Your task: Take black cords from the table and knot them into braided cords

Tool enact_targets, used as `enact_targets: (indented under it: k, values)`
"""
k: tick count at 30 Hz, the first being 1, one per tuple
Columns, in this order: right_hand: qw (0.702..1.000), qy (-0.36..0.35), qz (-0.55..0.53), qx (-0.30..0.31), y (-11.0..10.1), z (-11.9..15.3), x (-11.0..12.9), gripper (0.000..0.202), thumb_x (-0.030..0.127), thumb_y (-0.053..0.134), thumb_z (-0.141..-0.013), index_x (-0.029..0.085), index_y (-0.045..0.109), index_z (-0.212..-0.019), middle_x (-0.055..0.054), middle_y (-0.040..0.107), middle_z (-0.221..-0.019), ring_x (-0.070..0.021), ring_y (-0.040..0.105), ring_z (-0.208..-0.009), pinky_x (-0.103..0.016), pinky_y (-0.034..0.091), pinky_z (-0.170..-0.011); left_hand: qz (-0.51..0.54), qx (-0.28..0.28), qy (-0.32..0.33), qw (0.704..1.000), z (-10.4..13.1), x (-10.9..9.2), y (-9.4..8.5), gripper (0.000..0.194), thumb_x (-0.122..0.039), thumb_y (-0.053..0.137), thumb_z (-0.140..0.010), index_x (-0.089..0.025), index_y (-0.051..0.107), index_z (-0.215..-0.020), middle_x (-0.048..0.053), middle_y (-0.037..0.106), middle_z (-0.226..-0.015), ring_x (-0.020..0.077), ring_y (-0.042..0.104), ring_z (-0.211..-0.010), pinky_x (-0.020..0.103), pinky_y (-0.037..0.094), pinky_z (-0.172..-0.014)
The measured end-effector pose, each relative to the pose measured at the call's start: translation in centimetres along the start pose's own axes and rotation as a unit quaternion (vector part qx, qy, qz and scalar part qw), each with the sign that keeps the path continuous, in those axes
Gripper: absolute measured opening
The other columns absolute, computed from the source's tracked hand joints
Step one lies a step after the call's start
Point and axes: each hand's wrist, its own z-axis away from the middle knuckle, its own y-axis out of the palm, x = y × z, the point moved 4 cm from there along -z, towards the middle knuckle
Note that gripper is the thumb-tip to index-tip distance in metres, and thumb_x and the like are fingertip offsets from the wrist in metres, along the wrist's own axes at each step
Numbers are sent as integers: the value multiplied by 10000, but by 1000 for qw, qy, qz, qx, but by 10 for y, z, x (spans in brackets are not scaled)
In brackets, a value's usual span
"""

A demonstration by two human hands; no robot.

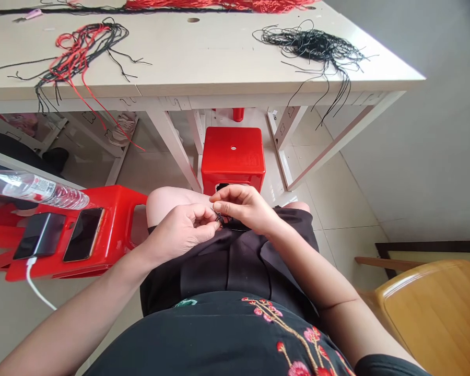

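Note:
Above my lap, both hands meet over a small length of thin black cord (224, 219). My left hand (188, 225) pinches the cord between thumb and forefinger. Fingertips of my right hand (245, 206) press together on it just above and to the right. Much of the cord is hidden by the fingers and blends into the dark skirt, so its shape is hard to make out. On the table ahead lie a bundle of red and black cords (78, 52) at the left and a tangled heap of black cord (313, 44) at the right.
Beyond my knees is the white table (203, 62), with a red stool (233, 151) beneath it. Left of me, another red stool (119, 214) carries a phone (83, 235), a power bank (41, 235) and a plastic bottle (43, 189). A wooden chair (438, 308) stands at right.

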Motion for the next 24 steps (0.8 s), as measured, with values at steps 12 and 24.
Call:
enact_targets:
  k: [12, 24]
  values:
    - [991, 79, -98, -52, 6, 8, -18, 307, 420, 729, -676, 150, 672, -812, 6, 642, -698, -84, 580, -621, -238, 507, -630, 112, -94, 13, 989, -7, 10, -10, 120, -270, 684, -697, -172, 658, -633, 9, 659, -605, 136, 622, -608, 224, 506, -609]
    - [986, 97, -119, -68, 19, 13, -20, 297, 406, 726, -679, 151, 588, -742, 25, 608, -668, -62, 545, -557, -214, 471, -571, 198, -144, 13, 970, -8, 32, -11, 116, -245, 677, -684, -168, 591, -670, -21, 628, -622, 120, 605, -613, 227, 484, -601]
